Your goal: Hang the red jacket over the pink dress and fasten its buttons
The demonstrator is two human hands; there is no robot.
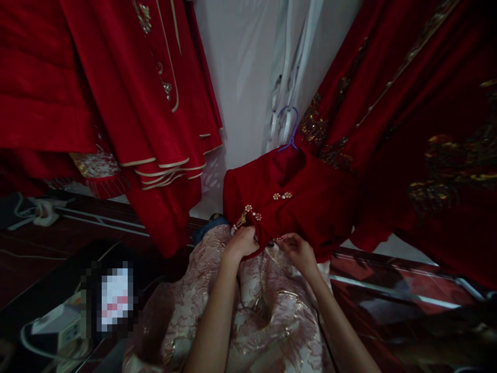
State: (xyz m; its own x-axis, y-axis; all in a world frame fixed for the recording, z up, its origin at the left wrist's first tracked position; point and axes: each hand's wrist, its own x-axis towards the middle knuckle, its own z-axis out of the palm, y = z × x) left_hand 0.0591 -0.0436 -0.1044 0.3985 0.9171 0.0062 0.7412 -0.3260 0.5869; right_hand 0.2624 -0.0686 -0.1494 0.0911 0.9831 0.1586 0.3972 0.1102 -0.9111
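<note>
A short red jacket [310,207] with flower-shaped bead fastenings [282,196] hangs on a purple hanger [292,135] in front of me. Below its hem falls a pale pink brocade skirt [272,305] with a shiny raised pattern. My left hand [244,242] is closed on the jacket's front edge, near a dangling bead ornament. Just to the right, at the hem, my right hand [298,253] has its fingers bent and pinching at the lower front of the jacket, beside a small beaded fastening. The fingertips partly hide what they hold.
Red garments with pale piping [155,103] hang at left, and red garments with gold embroidery [388,103] hang at right. White cabinet doors [240,77] stand behind. A power strip [66,324] with a white cable lies low at left, beside a blurred-out patch.
</note>
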